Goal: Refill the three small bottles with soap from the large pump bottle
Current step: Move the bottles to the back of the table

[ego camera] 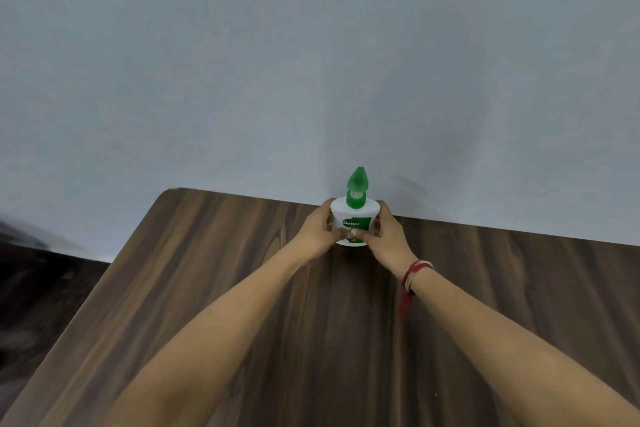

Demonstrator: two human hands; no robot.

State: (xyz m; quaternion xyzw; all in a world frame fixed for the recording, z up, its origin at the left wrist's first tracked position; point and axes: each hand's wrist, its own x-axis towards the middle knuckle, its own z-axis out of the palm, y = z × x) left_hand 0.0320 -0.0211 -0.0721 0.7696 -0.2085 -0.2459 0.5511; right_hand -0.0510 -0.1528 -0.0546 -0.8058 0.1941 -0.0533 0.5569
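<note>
Nearest to me, my two bare forearms reach forward over the dark wood-grain worktop [242, 288], drawing closer together toward the hands. Just behind my right hand, a red and pale thread band [415, 272] is wound round the wrist, with a loose red end hanging down from it toward the worktop. My left hand [317, 230] grips the left side of the large pump bottle [353, 213], fingers curled round its back and thumb laid across the front. My right hand [388, 236] grips the right side the same way, and the two thumbs nearly meet on the lower part of the green label, under the word Dettol. The bottle sits between my palms, white and round, upright, its base at or just above the worktop; I cannot tell whether it is touching. Above my hands its green pump head [357, 180] rises clear of my fingers, the nozzle pointing away from me. Right behind the bottle the worktop ends at its far edge, which meets a plain pale blue-grey wall [311, 62]. Well off to the left of my left hand, past the rounded corner of the worktop, lies a dark patch of floor [41, 288], blurred.
</note>
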